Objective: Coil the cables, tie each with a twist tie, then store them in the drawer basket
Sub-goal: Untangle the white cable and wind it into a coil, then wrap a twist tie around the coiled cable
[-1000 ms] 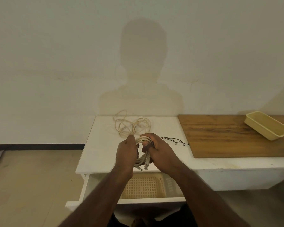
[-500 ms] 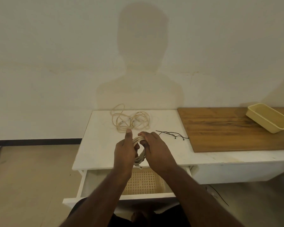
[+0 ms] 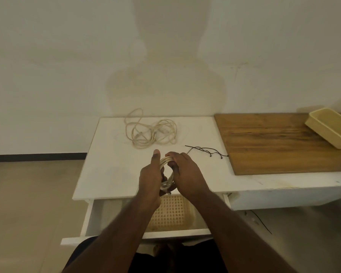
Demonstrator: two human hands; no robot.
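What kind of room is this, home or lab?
Hard to say; probably a sparse room at home or a staged recording corner. Showing it: a plain wall, a low white table with an open drawer holding a basket, and a wooden board with a yellow tray on it.

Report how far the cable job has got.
Done: nothing stored; what shows of the drawer basket looks empty. In hand: both the left hand and right hand grip one coiled cable, with no tie visible on it. Left: tying it with a twist tie, then coiling, tying and storing the loose cable.
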